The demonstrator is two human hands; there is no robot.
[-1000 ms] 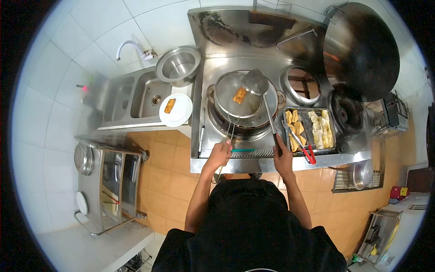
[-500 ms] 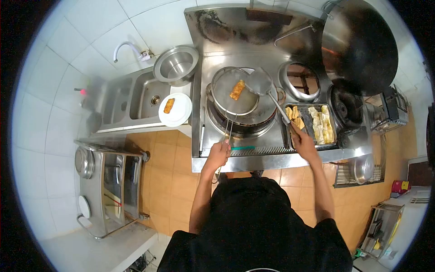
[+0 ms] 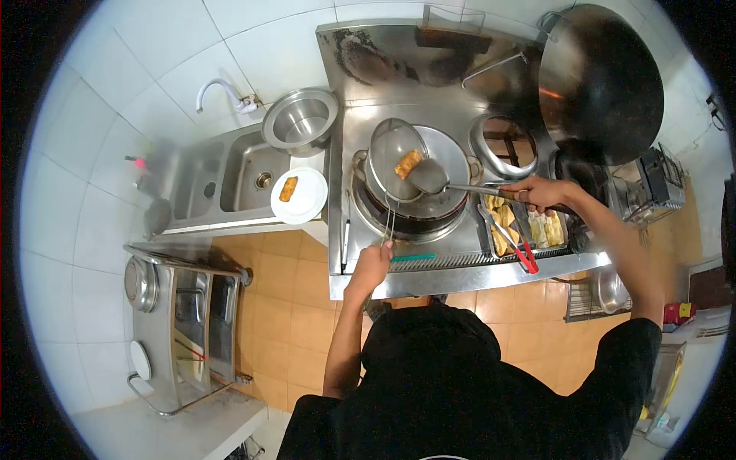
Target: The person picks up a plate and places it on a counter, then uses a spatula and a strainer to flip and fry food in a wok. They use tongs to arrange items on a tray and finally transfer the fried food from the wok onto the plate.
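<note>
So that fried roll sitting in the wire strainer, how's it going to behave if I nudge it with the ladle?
The fried roll looks stiff and crisp, browned all over, so it would probably slide rather than bend. It seems light, one small piece in the wire strainer. Being longish, it may roll on the curved mesh when the ladle pushes it.

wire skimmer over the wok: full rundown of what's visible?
The wire skimmer is a round, shallow metal mesh basket on a long handle of thin wires. It is tilted, raised above the wok on the burner. The left hand grips the handle's end at the stove's front edge. One golden fried piece lies in the mesh, and the ladle, held by the right hand, meets its lower rim.
</note>
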